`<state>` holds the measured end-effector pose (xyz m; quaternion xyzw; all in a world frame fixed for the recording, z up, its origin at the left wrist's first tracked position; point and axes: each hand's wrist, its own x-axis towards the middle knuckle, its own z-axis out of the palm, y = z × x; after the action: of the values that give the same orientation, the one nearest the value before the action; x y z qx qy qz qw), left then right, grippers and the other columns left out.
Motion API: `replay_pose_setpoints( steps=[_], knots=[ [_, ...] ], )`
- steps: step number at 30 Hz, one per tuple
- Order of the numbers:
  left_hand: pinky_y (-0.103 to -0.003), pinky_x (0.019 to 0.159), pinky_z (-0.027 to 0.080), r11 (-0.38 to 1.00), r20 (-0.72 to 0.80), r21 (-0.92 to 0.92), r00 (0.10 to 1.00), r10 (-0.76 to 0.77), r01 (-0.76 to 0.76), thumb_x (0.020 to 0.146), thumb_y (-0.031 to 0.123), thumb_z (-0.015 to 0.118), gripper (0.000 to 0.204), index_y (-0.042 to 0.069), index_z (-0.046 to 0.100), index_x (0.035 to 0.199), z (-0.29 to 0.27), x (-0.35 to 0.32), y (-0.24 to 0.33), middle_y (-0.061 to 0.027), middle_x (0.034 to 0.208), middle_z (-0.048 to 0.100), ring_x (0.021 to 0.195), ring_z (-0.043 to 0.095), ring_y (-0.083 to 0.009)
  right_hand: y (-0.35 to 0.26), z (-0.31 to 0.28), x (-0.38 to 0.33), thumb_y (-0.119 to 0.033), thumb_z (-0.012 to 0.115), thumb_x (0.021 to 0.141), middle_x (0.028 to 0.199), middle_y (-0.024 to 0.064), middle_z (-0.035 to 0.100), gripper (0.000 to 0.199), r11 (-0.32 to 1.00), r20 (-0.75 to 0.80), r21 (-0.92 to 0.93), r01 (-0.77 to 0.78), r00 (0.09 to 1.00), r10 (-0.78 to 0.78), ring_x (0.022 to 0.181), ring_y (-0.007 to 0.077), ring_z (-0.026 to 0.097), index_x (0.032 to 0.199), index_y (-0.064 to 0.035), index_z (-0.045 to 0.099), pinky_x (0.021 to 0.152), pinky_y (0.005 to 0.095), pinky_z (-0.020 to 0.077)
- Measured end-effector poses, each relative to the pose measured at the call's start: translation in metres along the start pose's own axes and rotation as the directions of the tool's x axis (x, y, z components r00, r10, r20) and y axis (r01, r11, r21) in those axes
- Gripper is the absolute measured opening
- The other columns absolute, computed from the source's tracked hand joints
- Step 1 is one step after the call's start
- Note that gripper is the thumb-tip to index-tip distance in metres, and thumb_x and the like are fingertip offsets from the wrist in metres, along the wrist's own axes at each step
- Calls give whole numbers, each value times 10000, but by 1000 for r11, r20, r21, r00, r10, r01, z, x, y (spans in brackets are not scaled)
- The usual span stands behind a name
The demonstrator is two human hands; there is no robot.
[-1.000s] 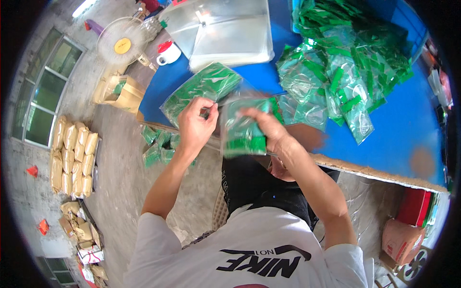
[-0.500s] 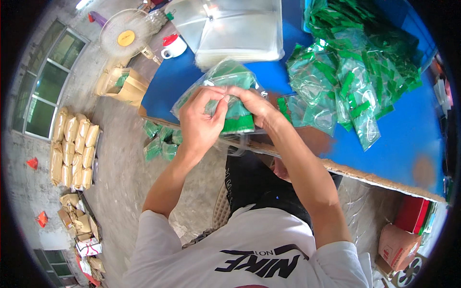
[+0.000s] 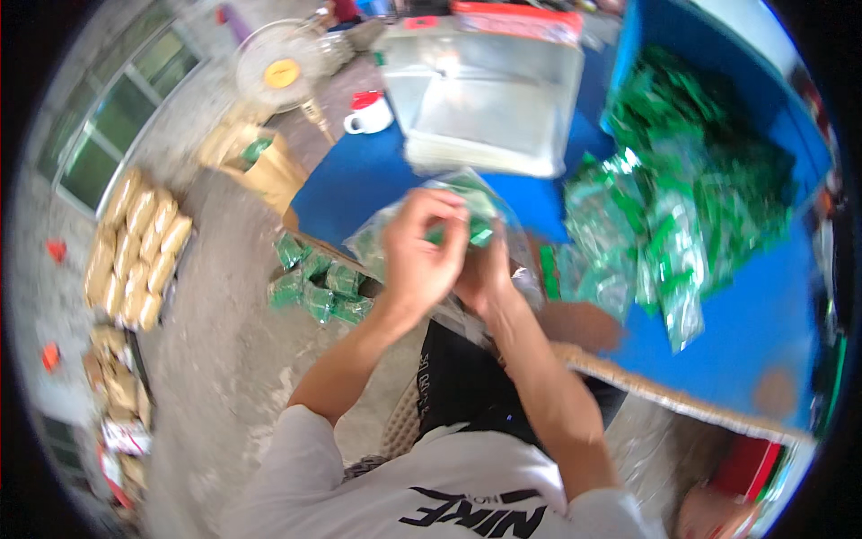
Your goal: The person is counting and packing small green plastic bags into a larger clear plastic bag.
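Over the table's near edge, both hands work on a clear plastic bag (image 3: 365, 237) with green and clear packets (image 3: 476, 205) in it. My left hand (image 3: 420, 256) is closed, thumb and fingers curled together at the bag's near side, smeared a little by motion. My right hand (image 3: 486, 275) grips the bag from the right and below; its fingertips are partly hidden behind the plastic. Just beyond the hands lies a stack of large clear bags (image 3: 494, 112). To the right spreads a big heap of green and clear packets (image 3: 669, 193).
The blue table (image 3: 718, 359) has a worn cardboard edge. A white mug with red top (image 3: 369, 114) stands at its far left. On the floor are green bundles (image 3: 319, 283), an open paper sack (image 3: 269, 175), and stacked tan packages (image 3: 136, 247). A fan (image 3: 280, 70) stands beyond.
The view has swung, so the table's things sit lower in it. My right hand has shifted from the bag's top to its near right side; the bag has turned and tilted.
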<state>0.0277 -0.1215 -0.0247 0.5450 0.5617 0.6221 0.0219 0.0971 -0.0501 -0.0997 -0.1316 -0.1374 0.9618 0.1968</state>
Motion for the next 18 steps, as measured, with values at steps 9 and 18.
replay_pose_setpoints(
  steps=[9,18],
  knots=[
    [-383,1156,299,796,277,154,748,-604,586,946,421,635,707,32,389,1484,-116,33,-122,-148,1490,451,1379,415,-259,-19,20,-28,-801,315,897,1487,133,431,910,987,29,-66,147,989,-145,1367,328,404,1471,-100,406,1131,535,312],
    [-318,1030,403,688,534,21,573,-621,726,925,314,679,572,40,528,1404,-81,27,-101,-84,1319,609,1199,541,-187,-35,27,0,-925,245,785,1522,129,384,1087,999,83,-38,1,997,2,1401,331,344,1513,-123,330,1166,560,224]
  ],
)
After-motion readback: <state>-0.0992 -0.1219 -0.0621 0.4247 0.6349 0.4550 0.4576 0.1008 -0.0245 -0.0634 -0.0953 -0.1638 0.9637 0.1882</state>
